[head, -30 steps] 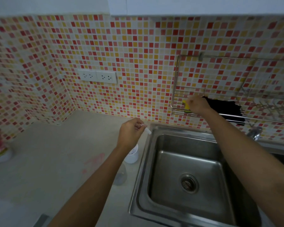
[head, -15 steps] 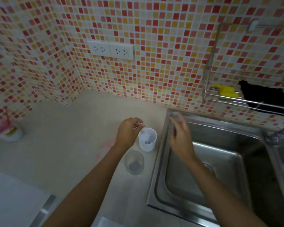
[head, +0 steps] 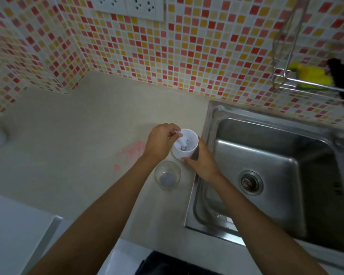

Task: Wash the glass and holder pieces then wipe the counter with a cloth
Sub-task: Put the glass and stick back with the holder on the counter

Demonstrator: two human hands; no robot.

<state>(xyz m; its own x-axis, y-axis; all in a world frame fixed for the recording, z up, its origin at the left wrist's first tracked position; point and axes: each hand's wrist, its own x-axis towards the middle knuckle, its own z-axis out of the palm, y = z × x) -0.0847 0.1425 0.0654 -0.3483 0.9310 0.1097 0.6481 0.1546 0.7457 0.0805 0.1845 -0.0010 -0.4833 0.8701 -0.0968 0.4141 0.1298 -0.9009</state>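
Counter (head: pixel 72 147): right hand (head: pixel 202 163) grips white holder (head: pixel 185 144); left hand (head: pixel 161 140) pinches stick.

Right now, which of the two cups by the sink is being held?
The white opaque cup: the right hand grips its side, the left hand pinches a small piece over it. No hand holds the clear glass.

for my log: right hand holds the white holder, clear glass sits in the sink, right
No: the head view shows the clear glass on the counter beside the sink, not in it. The right hand does hold the white holder.
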